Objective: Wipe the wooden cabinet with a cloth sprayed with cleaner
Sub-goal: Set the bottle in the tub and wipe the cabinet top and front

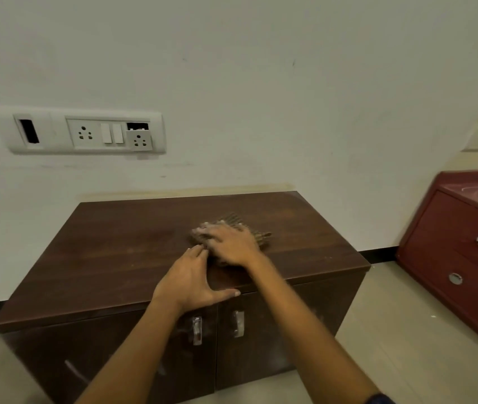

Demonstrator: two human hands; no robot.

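Note:
A low dark wooden cabinet (pixel 109 252) with two front doors and metal handles stands against the white wall. On its top, right of centre, lies a brownish striped cloth (pixel 236 220). My right hand (pixel 229 243) presses flat on the cloth, fingers spread and pointing left. My left hand (pixel 191 281) rests flat on the cabinet top near the front edge, fingers apart, thumb stretched along the edge, fingertips close to the cloth's near corner. No spray bottle is in view.
A white switch and socket panel (pixel 83 131) is on the wall above left. A red drawer unit (pixel 465 255) with round metal knobs stands to the right on the tiled floor (pixel 401 330). A black skirting strip runs along the wall's foot.

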